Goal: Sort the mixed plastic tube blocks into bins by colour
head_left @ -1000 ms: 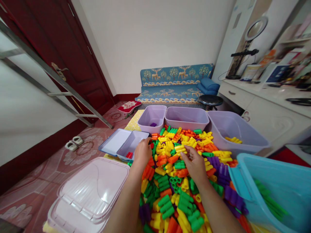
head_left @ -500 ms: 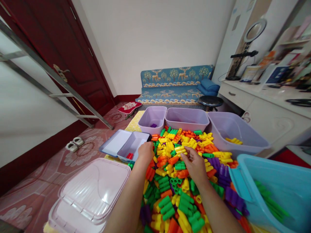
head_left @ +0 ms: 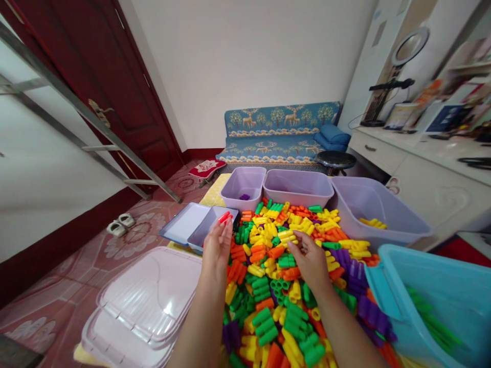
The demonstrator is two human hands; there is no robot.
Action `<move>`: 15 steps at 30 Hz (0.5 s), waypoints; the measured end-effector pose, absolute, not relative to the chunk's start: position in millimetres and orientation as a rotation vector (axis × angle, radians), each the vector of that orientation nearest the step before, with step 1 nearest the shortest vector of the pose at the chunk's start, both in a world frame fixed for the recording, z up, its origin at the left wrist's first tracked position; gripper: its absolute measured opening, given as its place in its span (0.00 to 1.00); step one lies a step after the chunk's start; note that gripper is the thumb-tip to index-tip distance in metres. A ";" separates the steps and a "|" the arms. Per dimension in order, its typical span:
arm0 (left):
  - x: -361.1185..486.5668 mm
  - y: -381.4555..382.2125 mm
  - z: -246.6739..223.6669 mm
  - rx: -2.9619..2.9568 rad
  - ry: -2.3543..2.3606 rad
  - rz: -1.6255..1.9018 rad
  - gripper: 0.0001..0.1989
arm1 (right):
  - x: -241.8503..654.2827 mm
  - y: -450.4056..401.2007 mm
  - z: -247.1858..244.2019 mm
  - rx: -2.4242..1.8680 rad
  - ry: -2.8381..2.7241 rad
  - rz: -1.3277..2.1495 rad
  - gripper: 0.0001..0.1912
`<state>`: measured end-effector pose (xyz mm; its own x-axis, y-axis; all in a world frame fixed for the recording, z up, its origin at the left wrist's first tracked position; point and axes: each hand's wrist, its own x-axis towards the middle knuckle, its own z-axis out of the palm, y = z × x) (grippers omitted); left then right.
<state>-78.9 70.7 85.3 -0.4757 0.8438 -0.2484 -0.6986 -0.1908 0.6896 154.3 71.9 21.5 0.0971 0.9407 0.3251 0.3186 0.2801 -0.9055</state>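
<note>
My left hand (head_left: 217, 246) pinches a red plastic building block (head_left: 225, 217) between thumb and fingers, over the right side of a small lilac bin (head_left: 199, 231). My right hand (head_left: 311, 259) has its fingers closed on a yellow building block (head_left: 287, 236) made of joined tubes, just above the pile. Beneath and between both hands spreads a heap of green, yellow, orange and purple tube-shaped blocks (head_left: 264, 319). My left hand and forearm hide part of the small bin's inside.
Three lilac bins stand behind the heap: a left bin (head_left: 230, 197) with purple blocks, a middle bin (head_left: 299, 197), and a right bin (head_left: 387, 227) with yellow blocks. A turquoise bin (head_left: 387, 291) with green blocks is at right. Clear lids (head_left: 149, 291) lie at left.
My left hand has risen from the heap's left edge and moved left, and a red block now shows in its fingers. My right hand keeps the yellow block in nearly the same place.
</note>
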 end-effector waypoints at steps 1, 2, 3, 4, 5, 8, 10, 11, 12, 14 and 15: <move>-79.4 69.0 88.3 0.145 0.876 1.863 0.17 | 154.3 72.1 21.0 -1.248 -1.441 0.711 0.20; -79.8 67.8 91.6 0.080 0.837 1.875 0.19 | 154.2 72.2 20.5 -1.246 -1.442 0.712 0.20; -80.1 67.2 95.0 0.022 0.817 1.891 0.21 | 154.2 72.2 20.1 -1.247 -1.443 0.711 0.20; -80.1 67.0 98.2 -0.029 0.810 1.907 0.22 | 154.2 72.1 19.8 -1.249 -1.445 0.708 0.20; -79.7 67.0 101.0 -0.067 0.812 1.921 0.22 | 154.2 71.9 19.8 -1.253 -1.445 0.705 0.20; -74.8 67.4 104.2 -0.058 0.854 1.906 0.22 | 154.3 71.1 20.8 -1.260 -1.445 0.707 0.19; -67.4 66.9 100.5 0.118 0.914 1.856 0.21 | 154.1 70.9 22.1 -1.256 -1.444 0.716 0.19; -62.4 66.4 96.9 0.255 0.968 1.820 0.21 | 153.9 70.8 22.8 -1.252 -1.443 0.722 0.19; -56.7 65.8 92.4 0.421 1.036 1.780 0.20 | 153.6 70.6 23.3 -1.247 -1.438 0.730 0.19; -44.1 64.3 81.8 0.817 1.195 1.672 0.20 | 152.8 69.7 24.2 -1.230 -1.406 0.745 0.19; -37.6 63.3 76.4 1.036 1.274 1.608 0.20 | 152.5 69.0 24.5 -1.218 -1.374 0.750 0.20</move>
<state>-37.6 63.3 76.4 -0.3266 0.9387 0.1108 -0.1069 -0.1531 0.9824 152.5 69.0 24.5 0.1273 0.9425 0.3089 0.2494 0.2710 -0.9297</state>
